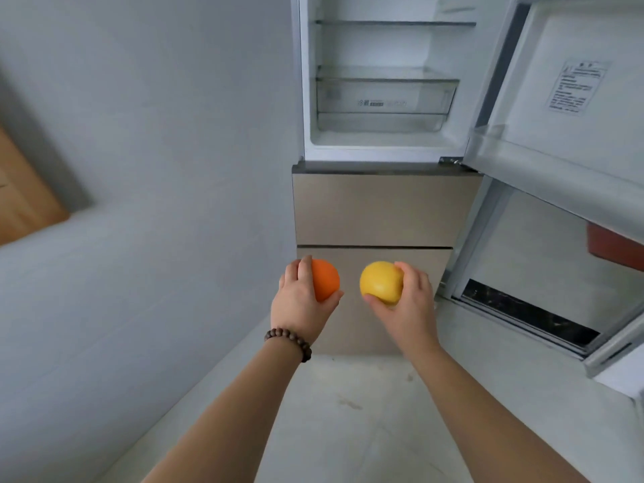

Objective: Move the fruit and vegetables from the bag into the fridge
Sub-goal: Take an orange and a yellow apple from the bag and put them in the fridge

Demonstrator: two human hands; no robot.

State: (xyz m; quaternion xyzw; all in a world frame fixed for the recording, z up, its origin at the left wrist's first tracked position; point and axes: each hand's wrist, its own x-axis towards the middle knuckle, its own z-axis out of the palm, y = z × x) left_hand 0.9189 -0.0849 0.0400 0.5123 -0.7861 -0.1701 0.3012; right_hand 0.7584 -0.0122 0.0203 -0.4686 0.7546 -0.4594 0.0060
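My left hand (300, 299) grips an orange (327, 278) with fingers and thumb curled round it. My right hand (409, 301) holds a round yellow fruit (380, 282) the same way. Both are held out side by side in front of the fridge's beige lower drawers (376, 210). Above them the fridge's upper compartment (380, 141) stands open, with glass shelves (393, 23) and a clear crisper drawer (383, 99) that hold nothing I can see. The bag is not in view.
The open fridge door (575, 109) swings out on the right, with a door bin (543, 169) and a label. A grey wall (156, 169) runs along the left. A wooden door edge (24, 193) shows at far left. Pale floor tiles (366, 413) lie below.
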